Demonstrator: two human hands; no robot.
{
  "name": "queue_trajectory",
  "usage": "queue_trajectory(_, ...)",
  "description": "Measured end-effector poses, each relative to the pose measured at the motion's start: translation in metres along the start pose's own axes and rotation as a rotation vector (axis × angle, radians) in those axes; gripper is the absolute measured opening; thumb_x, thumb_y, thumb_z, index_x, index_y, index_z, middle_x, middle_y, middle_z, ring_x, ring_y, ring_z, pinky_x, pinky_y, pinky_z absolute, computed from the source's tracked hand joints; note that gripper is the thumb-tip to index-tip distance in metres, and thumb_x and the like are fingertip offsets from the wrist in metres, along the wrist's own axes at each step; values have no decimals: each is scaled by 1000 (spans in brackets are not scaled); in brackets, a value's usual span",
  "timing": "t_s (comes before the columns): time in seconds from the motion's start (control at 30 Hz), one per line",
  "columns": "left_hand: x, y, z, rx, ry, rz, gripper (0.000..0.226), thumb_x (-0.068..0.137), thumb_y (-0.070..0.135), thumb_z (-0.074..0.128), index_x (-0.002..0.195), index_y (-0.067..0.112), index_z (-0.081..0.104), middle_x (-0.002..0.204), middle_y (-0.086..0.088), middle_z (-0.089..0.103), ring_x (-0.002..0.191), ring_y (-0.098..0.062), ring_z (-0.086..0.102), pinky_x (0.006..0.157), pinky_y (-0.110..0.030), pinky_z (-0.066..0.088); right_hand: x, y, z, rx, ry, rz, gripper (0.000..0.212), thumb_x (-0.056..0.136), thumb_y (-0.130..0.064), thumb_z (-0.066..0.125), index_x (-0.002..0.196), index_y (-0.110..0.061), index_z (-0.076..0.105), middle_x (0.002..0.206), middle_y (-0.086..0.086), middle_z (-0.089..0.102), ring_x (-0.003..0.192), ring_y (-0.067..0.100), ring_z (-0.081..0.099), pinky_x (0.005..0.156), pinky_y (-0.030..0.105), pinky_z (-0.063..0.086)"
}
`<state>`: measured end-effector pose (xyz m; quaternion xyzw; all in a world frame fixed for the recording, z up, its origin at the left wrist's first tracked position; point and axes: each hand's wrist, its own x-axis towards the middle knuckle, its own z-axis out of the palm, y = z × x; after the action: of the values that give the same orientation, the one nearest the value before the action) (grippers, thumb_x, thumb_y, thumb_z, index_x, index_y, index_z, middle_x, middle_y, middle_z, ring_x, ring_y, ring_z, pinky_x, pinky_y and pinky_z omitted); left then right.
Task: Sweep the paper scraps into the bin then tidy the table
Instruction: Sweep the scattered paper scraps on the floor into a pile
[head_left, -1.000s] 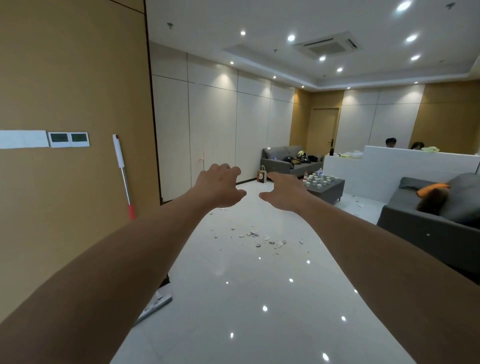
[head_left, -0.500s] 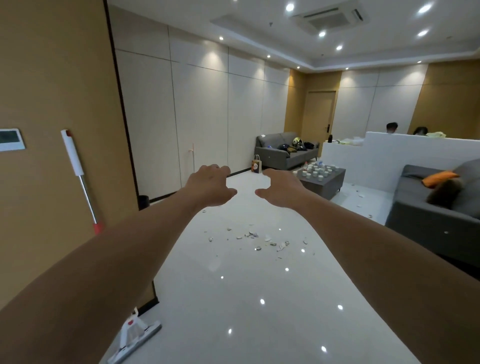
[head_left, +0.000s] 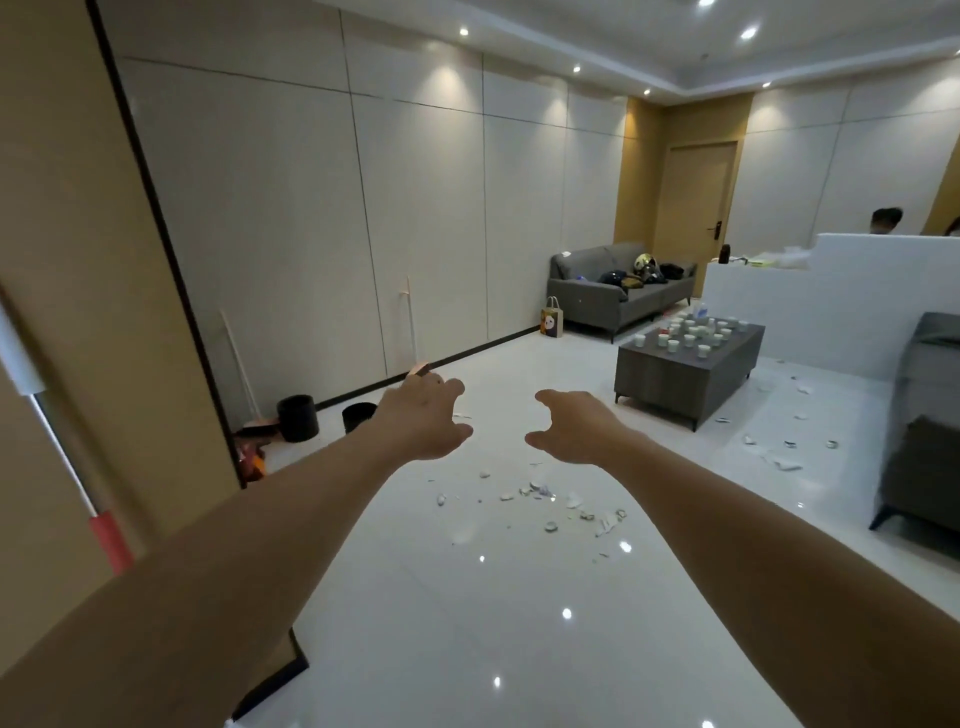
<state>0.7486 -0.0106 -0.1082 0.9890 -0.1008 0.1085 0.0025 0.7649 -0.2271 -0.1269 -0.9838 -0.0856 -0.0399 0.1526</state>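
Observation:
Paper scraps (head_left: 545, 499) lie scattered on the glossy white floor ahead of me, with more scraps (head_left: 779, 452) to the right near the sofa. Two black bins (head_left: 297, 425) (head_left: 358, 415) stand by the left wall. A broom (head_left: 244, 384) leans against the wall beside them. My left hand (head_left: 426, 421) and my right hand (head_left: 571, 428) are stretched out in front of me, above the floor, fingers loosely curled and holding nothing. A grey coffee table (head_left: 685, 374) carries several small white cups (head_left: 691, 335).
A mop handle (head_left: 67, 457) with a red grip leans on the tan wall at my left. A grey sofa (head_left: 618, 291) stands at the back, another sofa (head_left: 919, 431) at the right edge. A white partition (head_left: 831, 301) has people behind it. A paper bag (head_left: 551, 325) sits by the far sofa.
The view has moved forward and turned left, so the bins and broom by the wall have come into sight. Both hands stay stretched out and empty.

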Motion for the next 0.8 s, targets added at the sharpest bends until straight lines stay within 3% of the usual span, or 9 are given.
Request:
queue_trajectory(0.1, 63, -4, 26, 51, -70, -24, 62, 86, 54, 51, 141, 27, 38, 141, -3, 44, 126, -26, 39, 99, -45, 40, 69, 27, -3, -28, -34, -18, 59, 88, -44, 62, 138, -15, 47, 133, 8, 58, 120, 28, 52, 93, 38, 48)
queue_trajectory(0.33, 198, -44, 73, 44, -133, -89, 62, 87, 54, 51, 140, 26, 39, 137, -3, 46, 125, -26, 40, 94, -43, 43, 220, 46, 25, 7, -93, -74, 66, 91, -45, 62, 146, -15, 41, 137, 8, 56, 125, 28, 50, 93, 36, 44)
queue_trajectory(0.8, 526, -225, 178, -64, -174, -148, 63, 84, 54, 55, 139, 26, 41, 142, -3, 44, 126, -26, 42, 95, -42, 44, 579, 35, 115, 22, -166, -38, 69, 90, -45, 64, 148, -14, 39, 141, 8, 54, 128, 27, 48, 98, 33, 42)
